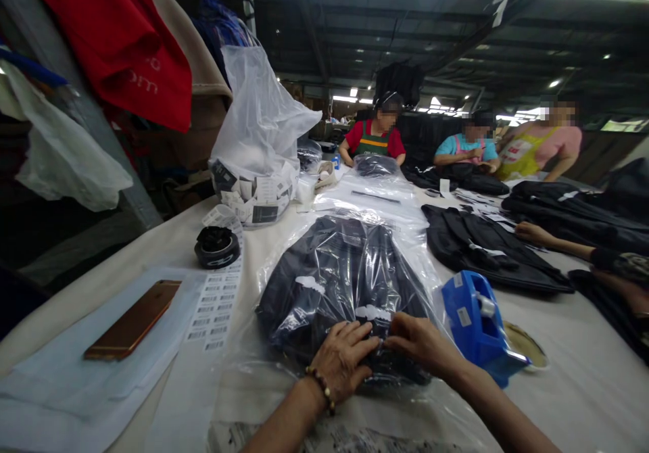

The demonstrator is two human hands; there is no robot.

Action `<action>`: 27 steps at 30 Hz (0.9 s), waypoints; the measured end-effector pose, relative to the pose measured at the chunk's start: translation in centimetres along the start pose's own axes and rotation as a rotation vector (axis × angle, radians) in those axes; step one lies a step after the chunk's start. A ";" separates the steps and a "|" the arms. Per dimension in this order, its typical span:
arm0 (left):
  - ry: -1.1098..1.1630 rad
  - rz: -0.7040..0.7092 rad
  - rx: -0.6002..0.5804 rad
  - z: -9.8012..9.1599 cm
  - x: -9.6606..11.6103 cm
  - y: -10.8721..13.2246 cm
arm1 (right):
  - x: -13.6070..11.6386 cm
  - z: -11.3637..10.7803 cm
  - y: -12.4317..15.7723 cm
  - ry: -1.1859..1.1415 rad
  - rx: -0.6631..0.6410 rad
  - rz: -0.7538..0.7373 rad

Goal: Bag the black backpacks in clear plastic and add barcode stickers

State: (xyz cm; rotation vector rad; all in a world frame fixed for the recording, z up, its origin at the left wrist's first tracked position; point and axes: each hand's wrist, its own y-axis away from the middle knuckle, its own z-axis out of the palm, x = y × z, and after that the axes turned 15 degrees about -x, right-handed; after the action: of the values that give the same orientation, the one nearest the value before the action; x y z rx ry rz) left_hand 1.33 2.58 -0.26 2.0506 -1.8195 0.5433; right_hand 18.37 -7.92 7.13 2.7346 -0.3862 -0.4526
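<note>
A black bag (334, 257), probably a backpack, lies on the table in front of me inside a clear plastic bag (274, 270). My left hand (343, 358) rests flat on the plastic over its near part, fingers stretched out. A bead bracelet circles that wrist. Just right of it, my right hand (418, 341) has its fingers curled and pinched together at the plastic's surface. What sits between those fingertips is too small to make out. White paper pieces (374, 313) show on the black bag under the film. A blue tape dispenser (471, 318) stands beside my right forearm.
On the left lie a phone (134, 319), a barcode label strip (215, 311) and a black tape roll (217, 247). Behind them stands a plastic sack of labels (258, 189). More black bags (487, 243) lie right, near another person's hand (535, 233). Several people work across the table.
</note>
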 end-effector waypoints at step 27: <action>-0.544 0.055 0.440 -6.5 -5.0 13.2 | -1.6 10.0 1.4 0.203 0.839 -0.328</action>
State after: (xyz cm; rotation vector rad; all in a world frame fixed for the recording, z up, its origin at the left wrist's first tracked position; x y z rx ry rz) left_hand -12.68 8.59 2.93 2.6488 -2.2140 0.4609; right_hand 13.09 -11.53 -0.79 3.6426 -0.0645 -0.0764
